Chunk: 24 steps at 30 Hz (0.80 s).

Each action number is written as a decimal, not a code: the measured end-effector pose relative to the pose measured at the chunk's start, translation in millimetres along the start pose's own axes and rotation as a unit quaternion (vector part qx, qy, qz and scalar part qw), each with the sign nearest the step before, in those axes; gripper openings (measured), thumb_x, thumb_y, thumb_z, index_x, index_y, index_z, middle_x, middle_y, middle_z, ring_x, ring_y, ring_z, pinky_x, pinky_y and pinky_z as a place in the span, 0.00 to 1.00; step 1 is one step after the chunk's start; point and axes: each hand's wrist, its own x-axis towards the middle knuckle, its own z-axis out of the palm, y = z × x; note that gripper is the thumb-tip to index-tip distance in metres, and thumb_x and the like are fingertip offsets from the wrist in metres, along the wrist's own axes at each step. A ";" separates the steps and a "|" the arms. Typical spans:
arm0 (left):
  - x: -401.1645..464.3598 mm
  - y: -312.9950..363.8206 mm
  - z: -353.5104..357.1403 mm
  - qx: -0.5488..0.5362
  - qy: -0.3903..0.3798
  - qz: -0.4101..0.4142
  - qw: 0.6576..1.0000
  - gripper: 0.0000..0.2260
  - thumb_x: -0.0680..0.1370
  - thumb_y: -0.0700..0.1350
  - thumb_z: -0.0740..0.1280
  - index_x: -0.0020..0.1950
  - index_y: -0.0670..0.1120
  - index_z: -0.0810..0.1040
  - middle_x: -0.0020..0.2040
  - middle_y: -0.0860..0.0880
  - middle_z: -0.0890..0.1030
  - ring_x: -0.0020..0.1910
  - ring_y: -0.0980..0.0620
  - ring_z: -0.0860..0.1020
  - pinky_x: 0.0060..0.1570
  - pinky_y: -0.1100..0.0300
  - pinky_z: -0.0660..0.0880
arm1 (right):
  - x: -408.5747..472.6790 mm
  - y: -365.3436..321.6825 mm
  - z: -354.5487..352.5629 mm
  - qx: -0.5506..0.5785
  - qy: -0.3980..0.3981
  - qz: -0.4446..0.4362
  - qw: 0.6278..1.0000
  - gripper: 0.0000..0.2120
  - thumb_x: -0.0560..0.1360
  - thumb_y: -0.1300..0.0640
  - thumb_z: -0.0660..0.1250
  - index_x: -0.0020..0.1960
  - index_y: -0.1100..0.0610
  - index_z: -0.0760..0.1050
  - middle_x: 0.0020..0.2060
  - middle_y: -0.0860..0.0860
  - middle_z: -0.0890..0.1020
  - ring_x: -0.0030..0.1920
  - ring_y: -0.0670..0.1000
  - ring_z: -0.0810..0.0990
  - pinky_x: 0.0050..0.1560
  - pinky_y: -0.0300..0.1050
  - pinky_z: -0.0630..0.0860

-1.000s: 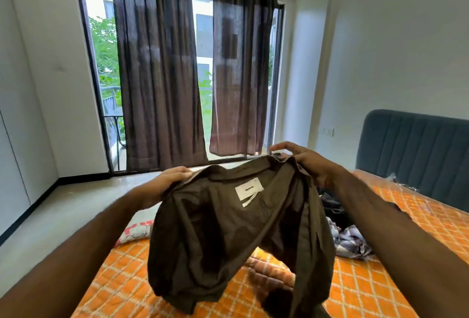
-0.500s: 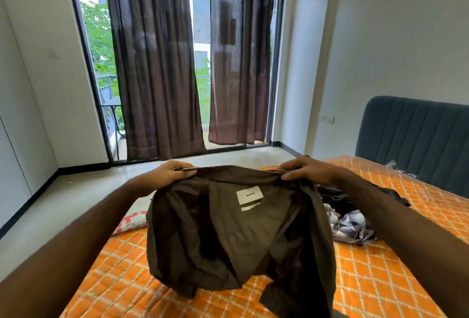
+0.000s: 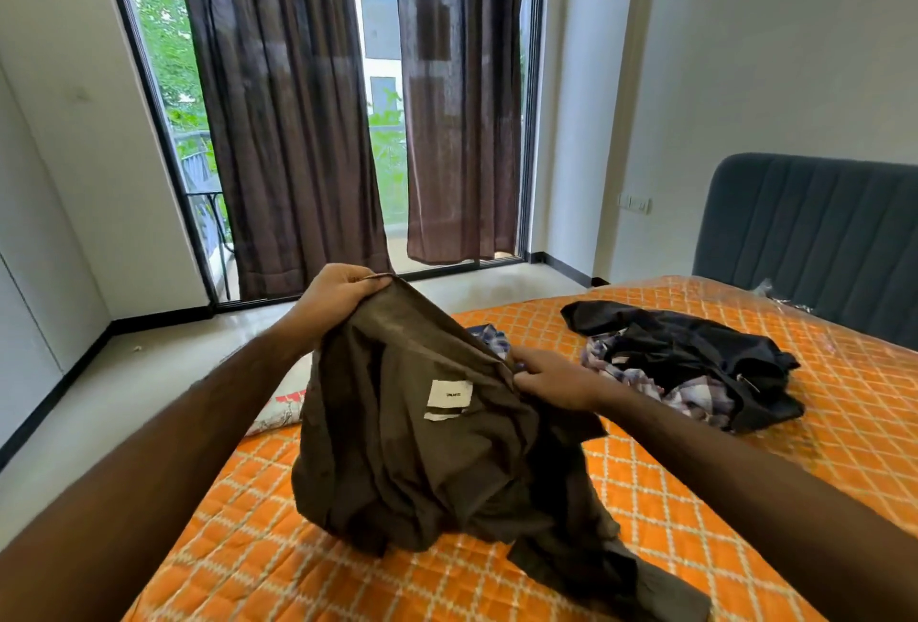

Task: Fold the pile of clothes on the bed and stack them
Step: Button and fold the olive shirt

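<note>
A dark brown shirt with a white label hangs in front of me, its lower part bunched on the orange quilted bed. My left hand pinches the shirt's upper edge, held high. Lower down, my right hand grips the same edge at the shirt's right side. To the right on the bed lies a pile of clothes, black garments over a plaid one. A bit of plaid cloth shows behind the shirt.
A dark blue padded headboard stands at the back right. A patterned pillow lies at the bed's left edge. Brown curtains hang over the glass balcony door, with bare floor between it and the bed.
My right hand has dropped lower along the shirt's edge while the left stays high. The shirt now tilts and its bottom rests on the bed. The camera has tilted down.
</note>
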 end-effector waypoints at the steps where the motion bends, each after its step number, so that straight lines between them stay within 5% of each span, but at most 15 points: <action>1: 0.1 -0.8 1.0 0.000 0.011 -0.008 1.000 0.11 0.79 0.47 0.71 0.40 0.43 0.86 0.37 0.44 0.83 0.38 0.51 0.77 0.45 0.56 0.73 | -0.8 -0.3 5.7 0.056 -0.026 0.014 0.998 0.06 0.81 0.61 0.61 0.50 0.58 0.76 0.49 0.58 0.80 0.50 0.54 0.79 0.50 0.48 0.72; 3: 1.1 -8.1 -0.1 0.009 0.030 -0.034 0.999 0.12 0.78 0.46 0.72 0.36 0.46 0.85 0.36 0.46 0.82 0.38 0.52 0.76 0.43 0.57 0.72 | -2.5 -1.5 12.1 0.191 -0.054 0.048 0.979 0.10 0.78 0.56 0.62 0.46 0.57 0.80 0.46 0.57 0.82 0.47 0.51 0.80 0.49 0.45 0.75; 6: 0.8 -29.6 -11.2 0.026 0.038 -0.082 0.996 0.05 0.77 0.38 0.71 0.43 0.47 0.84 0.44 0.45 0.83 0.46 0.50 0.78 0.45 0.60 0.73 | -5.6 2.7 7.0 0.305 0.031 0.060 0.950 0.05 0.69 0.53 0.61 0.41 0.53 0.74 0.39 0.52 0.74 0.42 0.50 0.72 0.41 0.43 0.69; 10: -6.0 -60.4 -14.7 -0.058 0.045 -0.160 0.984 0.07 0.77 0.39 0.73 0.54 0.43 0.81 0.51 0.40 0.84 0.49 0.47 0.81 0.49 0.55 0.78 | -7.3 20.4 -7.9 0.237 0.099 0.080 0.963 0.06 0.81 0.55 0.64 0.51 0.58 0.75 0.43 0.58 0.75 0.41 0.53 0.71 0.36 0.45 0.67; 13: -9.3 -68.5 -8.0 -0.114 0.095 -0.169 0.974 0.06 0.77 0.38 0.72 0.53 0.38 0.83 0.47 0.39 0.85 0.44 0.46 0.82 0.44 0.55 0.78 | -11.7 21.2 -9.1 0.141 0.099 0.099 0.980 0.15 0.80 0.44 0.68 0.53 0.56 0.80 0.48 0.54 0.82 0.46 0.50 0.78 0.44 0.45 0.73; 17: -10.4 -79.6 -4.8 -0.079 0.176 -0.183 0.964 0.07 0.78 0.37 0.67 0.40 0.41 0.81 0.42 0.39 0.81 0.43 0.44 0.77 0.41 0.55 0.74 | -24.5 33.3 -11.1 0.149 -0.037 0.188 0.970 0.25 0.75 0.33 0.66 0.41 0.55 0.83 0.39 0.50 0.85 0.39 0.48 0.83 0.42 0.42 0.78; 20: -11.7 -84.1 -14.0 -0.084 0.196 -0.164 0.963 0.03 0.78 0.41 0.69 0.50 0.43 0.81 0.52 0.38 0.82 0.47 0.46 0.78 0.46 0.54 0.76 | -31.6 65.2 -6.9 0.239 -0.143 0.137 0.951 0.22 0.72 0.47 0.78 0.55 0.64 0.82 0.52 0.64 0.83 0.48 0.57 0.83 0.48 0.46 0.81; 24: -25.2 -86.7 -21.4 -0.163 0.051 -0.125 0.977 0.16 0.80 0.41 0.70 0.65 0.56 0.79 0.52 0.44 0.84 0.47 0.50 0.82 0.41 0.60 0.81 | -28.3 93.0 4.7 0.446 0.000 0.132 0.885 0.21 0.73 0.58 0.77 0.61 0.67 0.79 0.59 0.65 0.82 0.58 0.63 0.81 0.62 0.54 0.79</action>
